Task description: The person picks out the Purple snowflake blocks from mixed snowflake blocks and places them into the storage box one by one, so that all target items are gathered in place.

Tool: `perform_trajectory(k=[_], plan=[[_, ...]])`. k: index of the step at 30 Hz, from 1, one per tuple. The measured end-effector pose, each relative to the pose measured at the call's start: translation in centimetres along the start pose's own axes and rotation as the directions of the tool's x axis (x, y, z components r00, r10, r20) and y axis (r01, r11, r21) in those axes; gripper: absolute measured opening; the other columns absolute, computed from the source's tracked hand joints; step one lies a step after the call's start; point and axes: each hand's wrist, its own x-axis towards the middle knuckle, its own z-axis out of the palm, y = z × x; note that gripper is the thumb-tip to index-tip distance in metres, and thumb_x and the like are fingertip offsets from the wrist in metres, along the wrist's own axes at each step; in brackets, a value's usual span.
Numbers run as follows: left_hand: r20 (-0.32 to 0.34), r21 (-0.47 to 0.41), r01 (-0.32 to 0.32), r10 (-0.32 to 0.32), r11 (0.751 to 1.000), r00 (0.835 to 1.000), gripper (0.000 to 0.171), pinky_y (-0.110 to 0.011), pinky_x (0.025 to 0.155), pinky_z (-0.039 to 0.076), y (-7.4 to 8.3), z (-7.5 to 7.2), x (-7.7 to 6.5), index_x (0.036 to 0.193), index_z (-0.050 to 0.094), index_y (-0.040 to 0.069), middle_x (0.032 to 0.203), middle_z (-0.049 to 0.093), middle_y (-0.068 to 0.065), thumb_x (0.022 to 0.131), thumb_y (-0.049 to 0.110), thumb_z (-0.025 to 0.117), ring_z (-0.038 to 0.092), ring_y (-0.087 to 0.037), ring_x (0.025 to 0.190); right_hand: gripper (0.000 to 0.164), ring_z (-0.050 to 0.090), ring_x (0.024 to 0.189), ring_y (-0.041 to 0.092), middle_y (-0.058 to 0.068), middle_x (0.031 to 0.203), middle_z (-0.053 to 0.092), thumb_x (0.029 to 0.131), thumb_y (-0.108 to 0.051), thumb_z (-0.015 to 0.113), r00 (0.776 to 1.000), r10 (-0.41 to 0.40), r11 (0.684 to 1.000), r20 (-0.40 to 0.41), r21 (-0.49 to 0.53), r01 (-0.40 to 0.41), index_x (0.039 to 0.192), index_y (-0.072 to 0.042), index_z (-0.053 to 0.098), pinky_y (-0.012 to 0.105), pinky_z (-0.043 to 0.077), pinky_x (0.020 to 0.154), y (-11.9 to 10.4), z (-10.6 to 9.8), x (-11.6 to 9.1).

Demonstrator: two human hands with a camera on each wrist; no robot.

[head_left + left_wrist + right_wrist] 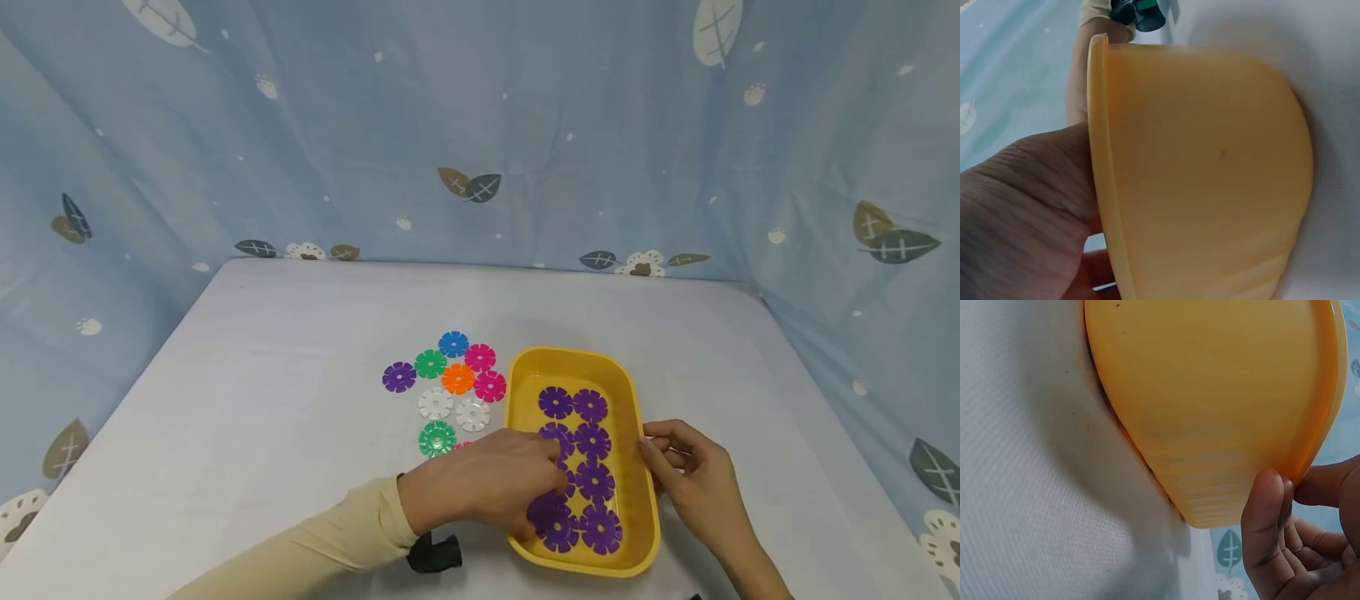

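Note:
A yellow plastic tray (637, 525) stands on the white table, holding several purple notched flower discs (595, 481) laid in two columns. My left hand (495, 479) reaches over its left rim, fingers bent down among the discs and covering part of the left column. I cannot tell whether those fingers hold a disc. In the left wrist view the tray's outer wall (1210, 156) hides the fingertips. My right hand (693, 483) pinches the right rim between thumb and fingers. The right wrist view shows the thumb (1265, 512) against the outer wall.
Left of the tray lie loose discs: purple (399, 377), blue (453, 343), orange (457, 378), plus several green, pink and white ones. A pink disc is partly hidden by the left hand. A black device (435, 554) hangs under the left wrist. Blue patterned cloth (480, 125) surrounds the table.

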Motion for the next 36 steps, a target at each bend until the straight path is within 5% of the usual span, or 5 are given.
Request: perform_trajectory(k=[15, 36], plan=[[0.07, -0.039, 0.045, -0.042, 0.998, 0.997, 0.038, -0.017, 0.063, 0.04, 0.21, -0.15, 0.61, 0.098, 0.077, 0.026, 0.077, 0.053, 0.016, 0.069, 0.046, 0.091, 0.047, -0.002, 0.071, 0.019, 0.065, 0.059, 0.018, 0.011, 0.087, 0.066, 0.096, -0.01, 0.068, 1.0, 0.004, 1.0, 0.007, 0.009, -0.004, 0.112, 0.001, 0.066, 0.032, 0.055, 0.051, -0.17, -0.03, 0.04], [0.075, -0.008, 0.058, -0.057, 0.998, 0.996, 0.036, -0.016, 0.061, 0.041, 0.56, 0.39, 0.97, 0.094, 0.074, 0.027, 0.07, 0.055, 0.017, 0.068, 0.045, 0.092, 0.049, -0.002, 0.066, 0.017, 0.065, 0.059, 0.018, 0.011, 0.086, 0.066, 0.096, -0.009, 0.068, 1.0, 0.005, 1.0, 0.002, 0.011, -0.005, 0.11, 0.001, 0.066, 0.032, 0.055, 0.05, 0.0, 0.05, -0.1]])
